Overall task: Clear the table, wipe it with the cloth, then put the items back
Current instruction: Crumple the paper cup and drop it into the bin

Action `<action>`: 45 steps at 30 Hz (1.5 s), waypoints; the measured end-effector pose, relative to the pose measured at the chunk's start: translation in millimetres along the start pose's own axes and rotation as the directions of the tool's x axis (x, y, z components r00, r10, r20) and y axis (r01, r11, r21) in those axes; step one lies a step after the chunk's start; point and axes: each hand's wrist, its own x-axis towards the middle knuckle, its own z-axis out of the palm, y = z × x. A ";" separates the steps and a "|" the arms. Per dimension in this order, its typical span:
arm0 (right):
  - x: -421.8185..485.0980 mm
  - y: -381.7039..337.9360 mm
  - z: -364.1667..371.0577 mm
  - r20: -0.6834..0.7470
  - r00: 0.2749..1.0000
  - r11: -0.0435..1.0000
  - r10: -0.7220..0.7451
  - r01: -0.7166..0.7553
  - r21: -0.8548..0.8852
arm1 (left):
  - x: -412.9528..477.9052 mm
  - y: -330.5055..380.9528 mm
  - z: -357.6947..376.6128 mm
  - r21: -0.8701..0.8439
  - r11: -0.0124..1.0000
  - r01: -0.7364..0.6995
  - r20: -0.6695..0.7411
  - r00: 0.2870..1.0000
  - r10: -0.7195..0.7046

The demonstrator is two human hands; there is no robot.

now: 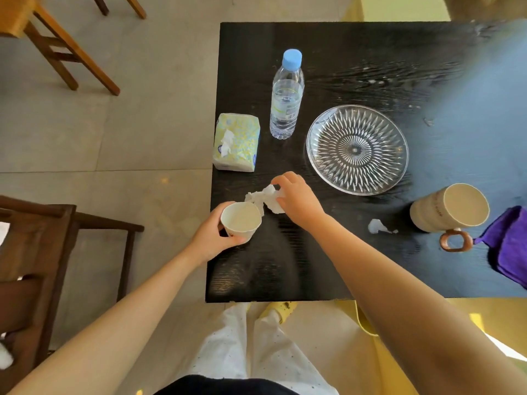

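I'm seeing the left hand [212,238] gripping a paper cup [241,220] at the table [285,275] edge — the right hand [296,199] pinching a crumpled tissue [263,198] beside it; purple cloth [510,243] lying far right.

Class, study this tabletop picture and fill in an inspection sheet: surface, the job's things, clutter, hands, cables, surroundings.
Surface: black table, not yet cleared; glare on its right side.
Job's things: water bottle, tissue pack, glass plate and mug on it; purple cloth at the right edge.
Clutter: crumpled tissue; tissue scrap near the mug.
Hands: left hand grips paper cup; right hand pinches the crumpled tissue.
Cables: nothing seen.
Surroundings: light wooden chair, dark wooden chair, tiled floor.
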 end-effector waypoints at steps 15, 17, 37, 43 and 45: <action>6.8 -3.1 6.4 -0.112 0.987 0.983 -0.113 0.094 -0.160 | -9.2 -21.4 -2.0 0.002 1.000 -0.031 -0.054 0.998 0.031; 11.6 -11.6 9.5 0.026 0.967 0.939 -0.253 0.252 -0.236 | -9.8 -22.5 -1.7 0.009 0.999 -0.038 -0.048 0.998 0.038; -56.5 -52.7 -46.7 0.266 0.936 0.951 -0.229 0.274 -0.146 | 2.2 44.5 25.6 0.111 0.980 -0.163 0.134 0.980 0.148; -86.4 -35.3 -76.6 0.159 0.974 0.987 -0.163 0.162 0.020 | 4.7 59.5 34.1 0.095 0.975 -0.202 0.176 0.967 0.183; -93.3 -32.2 -77.5 0.093 0.969 0.961 -0.229 0.240 -0.136 | 5.5 65.1 36.9 0.093 0.971 -0.219 0.191 0.961 0.198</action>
